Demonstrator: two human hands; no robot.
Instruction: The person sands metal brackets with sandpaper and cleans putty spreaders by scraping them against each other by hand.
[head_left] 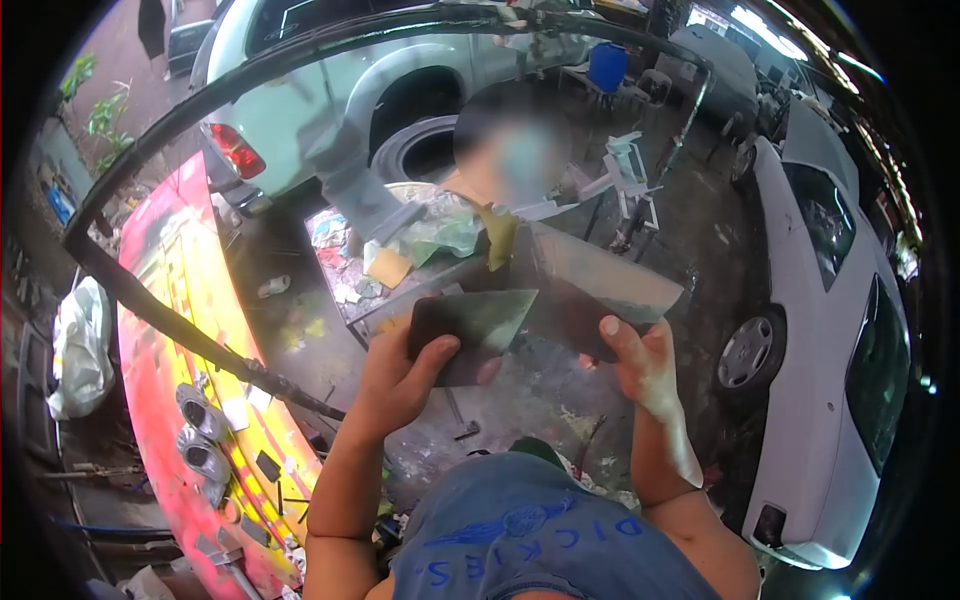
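Observation:
My left hand is closed on a dark, thin sheet that looks like sandpaper, the thumb pressed on its near face. Its slanted right edge catches a greenish-grey light. A larger dark sheet, similar in look and with a paler face, is gripped along its lower right by my right hand. The two sheets are held up in front of my body, close to each other. Just beyond them stands a cluttered worktable with a tan block and crumpled green plastic.
A dark metal frame bar crosses the left. Behind it lies a red and yellow panel carrying tools and a respirator. A pale pickup stands ahead, a silver car on the right. Another person is across the worktable.

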